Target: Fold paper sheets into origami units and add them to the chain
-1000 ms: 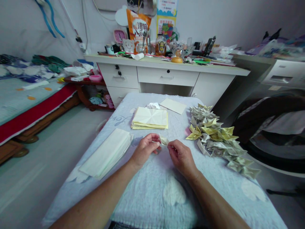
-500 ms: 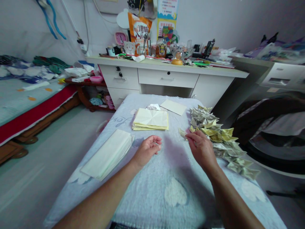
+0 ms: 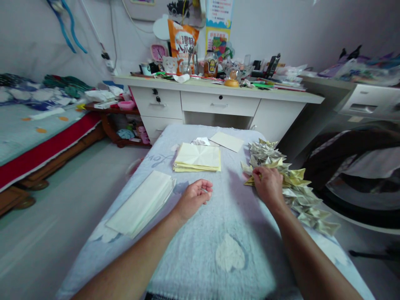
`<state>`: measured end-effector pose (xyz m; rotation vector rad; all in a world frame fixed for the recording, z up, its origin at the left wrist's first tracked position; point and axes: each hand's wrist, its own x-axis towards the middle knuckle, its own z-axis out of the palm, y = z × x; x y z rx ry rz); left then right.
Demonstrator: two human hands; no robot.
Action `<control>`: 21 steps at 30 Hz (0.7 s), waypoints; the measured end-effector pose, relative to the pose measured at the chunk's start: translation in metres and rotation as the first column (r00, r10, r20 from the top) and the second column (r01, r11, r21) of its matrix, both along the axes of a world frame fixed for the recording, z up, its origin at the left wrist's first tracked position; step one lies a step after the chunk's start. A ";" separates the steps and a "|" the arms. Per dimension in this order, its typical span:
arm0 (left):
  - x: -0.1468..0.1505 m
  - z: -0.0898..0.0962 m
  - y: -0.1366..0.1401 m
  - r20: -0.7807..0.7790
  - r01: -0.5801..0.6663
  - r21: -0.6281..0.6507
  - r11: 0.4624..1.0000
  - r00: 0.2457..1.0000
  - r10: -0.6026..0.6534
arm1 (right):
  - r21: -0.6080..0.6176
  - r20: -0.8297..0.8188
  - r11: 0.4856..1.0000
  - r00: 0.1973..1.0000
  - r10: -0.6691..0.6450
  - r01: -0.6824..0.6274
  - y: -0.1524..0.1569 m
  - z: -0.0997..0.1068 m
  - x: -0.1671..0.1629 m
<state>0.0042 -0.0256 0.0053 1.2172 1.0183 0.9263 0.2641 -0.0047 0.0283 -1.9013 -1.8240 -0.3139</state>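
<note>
My right hand (image 3: 269,183) is at the left side of a row of folded paper pieces (image 3: 301,193), grey and yellow with pointed tips. Its fingers are closed on a folded paper piece (image 3: 246,168), partly covered by the hand. My left hand (image 3: 195,199) rests above the cloth with loosely curled fingers, thumb apart, holding nothing. Beyond it sits a stack of pale yellow paper sheets (image 3: 197,155), the top one creased. To its left lies a bundle of long, folded white paper (image 3: 142,204).
A light blue cloth (image 3: 200,258) covers the table. Near its far edge lie a single pale sheet (image 3: 227,141) and a crumpled white paper (image 3: 201,141). Behind stands a cluttered white desk (image 3: 220,102); a washing machine (image 3: 365,98) is at right, a bed (image 3: 37,125) at left.
My right hand has moved a little right and farther onto the row, carrying the folded paper piece against it. My left hand has stayed almost still.
</note>
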 end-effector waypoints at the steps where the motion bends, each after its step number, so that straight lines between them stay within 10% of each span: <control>1: 0.000 0.000 0.000 0.000 0.002 -0.001 1.000 1.000 -0.002 | 0.005 -0.001 1.000 1.000 -0.006 0.006 0.000 0.000 -0.001; 21: -0.001 -0.005 0.000 0.000 0.025 -0.002 1.000 1.000 -0.025 | 0.002 0.038 1.000 0.999 0.014 -0.014 -0.004 -0.007 0.008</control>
